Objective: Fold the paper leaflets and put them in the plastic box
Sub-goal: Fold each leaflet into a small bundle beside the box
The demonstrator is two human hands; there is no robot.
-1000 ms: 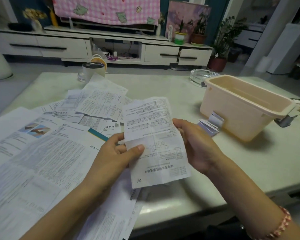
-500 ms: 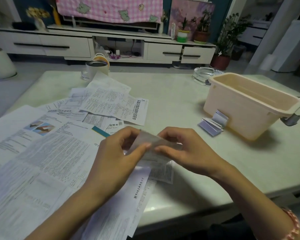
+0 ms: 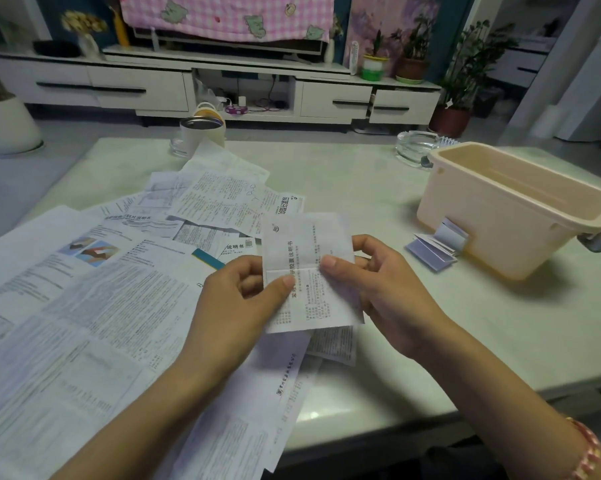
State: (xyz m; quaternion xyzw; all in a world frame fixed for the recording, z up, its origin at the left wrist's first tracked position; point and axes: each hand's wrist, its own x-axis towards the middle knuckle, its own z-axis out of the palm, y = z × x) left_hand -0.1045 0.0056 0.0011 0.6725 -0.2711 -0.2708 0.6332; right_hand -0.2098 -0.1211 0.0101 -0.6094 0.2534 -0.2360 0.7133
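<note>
Centre frame: left hand (image 3: 236, 299) and right hand (image 3: 378, 292) both pinch one creased leaflet (image 3: 306, 271), thumbs on top, other fingers (image 3: 361, 263) curled behind.

Plastic box (image 3: 499, 237) is at right of frame, open. A folded booklet (image 3: 437, 247) lies outside against its near wall.

Risks, as I judge them:
- Uneven edges would skew the next crease.
- Thin paper may spring open.
- The lower flap could snag the loose sheets (image 3: 84, 306) spread over the bench (image 3: 361, 181).

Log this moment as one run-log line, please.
phase: folding | left hand: pinches leaflet | right hand: pinches leaflet | plastic box: lidless | folded leaflet: beside box
</note>
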